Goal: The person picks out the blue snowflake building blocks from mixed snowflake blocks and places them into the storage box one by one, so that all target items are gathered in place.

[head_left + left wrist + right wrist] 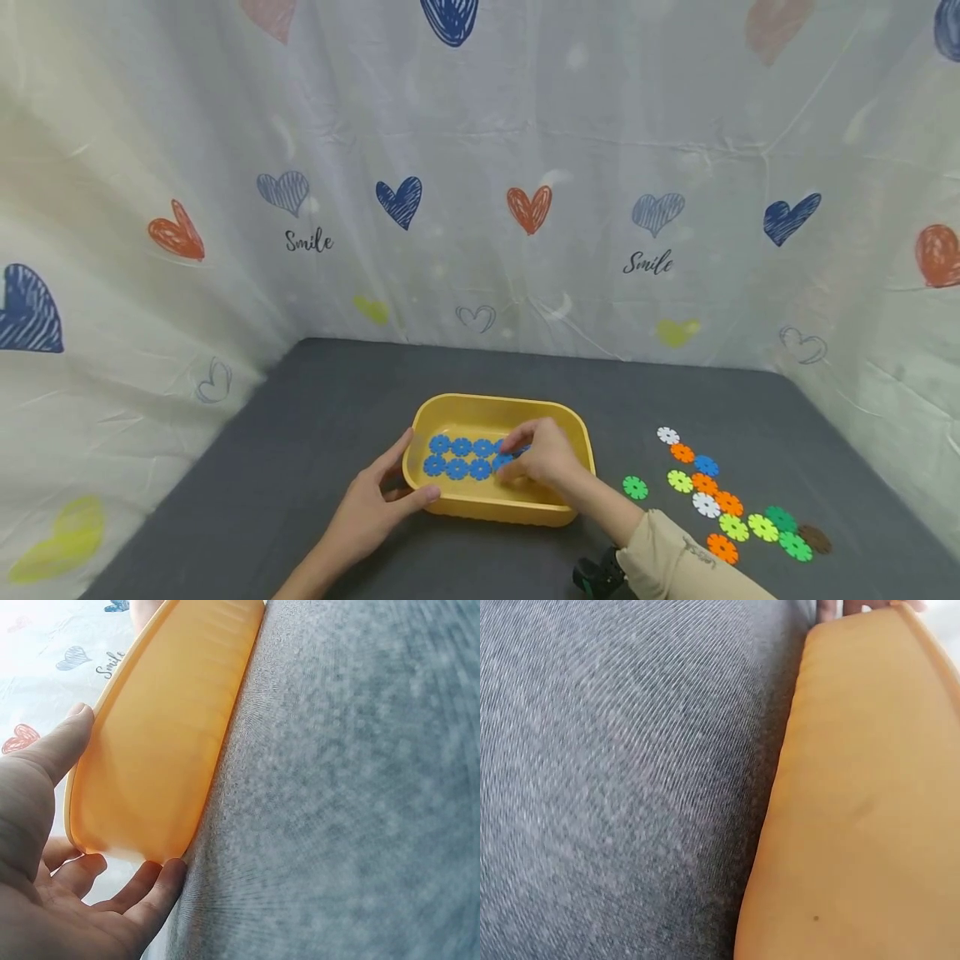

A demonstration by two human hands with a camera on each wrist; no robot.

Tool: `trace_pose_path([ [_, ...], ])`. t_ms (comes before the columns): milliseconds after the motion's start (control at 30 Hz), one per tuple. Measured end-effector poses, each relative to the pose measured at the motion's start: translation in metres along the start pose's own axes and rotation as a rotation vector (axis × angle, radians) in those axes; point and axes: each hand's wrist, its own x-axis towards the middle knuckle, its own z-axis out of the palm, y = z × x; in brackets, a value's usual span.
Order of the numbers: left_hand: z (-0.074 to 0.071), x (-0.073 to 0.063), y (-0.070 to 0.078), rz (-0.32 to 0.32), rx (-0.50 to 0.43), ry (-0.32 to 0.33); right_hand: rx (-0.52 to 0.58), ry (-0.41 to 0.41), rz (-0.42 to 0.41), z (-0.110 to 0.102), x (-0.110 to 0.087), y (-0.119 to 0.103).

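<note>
A yellow plastic tub (498, 510) stands on the dark table, with blue flower-shaped discs (457, 468) laid in two rows on its floor. My left hand (371, 500) grips the tub's near left corner; in the left wrist view its thumb (64, 746) lies at the rim and the fingertips meet the end wall. Inside the tub, my right hand (546, 457) pinches a blue disc (501, 461) at the right part of the rows, partly covering the discs there. Only the tub's outer wall (855, 795) fills the right wrist view, hiding the right hand.
Right of the tub lie several loose discs: a green one (634, 487) nearest it, then white (707, 505), orange (722, 548), yellow-green (762, 527) and brown (814, 538) ones. A curtain (465, 267) printed with hearts rises behind the table.
</note>
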Motion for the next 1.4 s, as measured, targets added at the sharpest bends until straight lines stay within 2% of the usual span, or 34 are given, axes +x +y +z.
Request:
trace_pose_path([
  [267,0.0002,0.0004,-0.0008,0.007,-0.004,-0.003,-0.015,-0.002,-0.005,0.0007,-0.0002,0.0012],
  [533,0.0002,0.0013,-0.0014,0.013,0.004,-0.008,0.012,-0.026,0.026,0.0010,0.0006,0.0019],
  [900,-0.0001,0.0006,-0.0006,-0.007,0.014,-0.006,-0.007,-0.031,0.021,0.0006,0.0010,0.0034],
  [1400,-0.0003,-0.0001,-0.0005,0.001,0.013,-0.004,0.049,-0.024,0.033,0.0014,0.0027,0.0031],
])
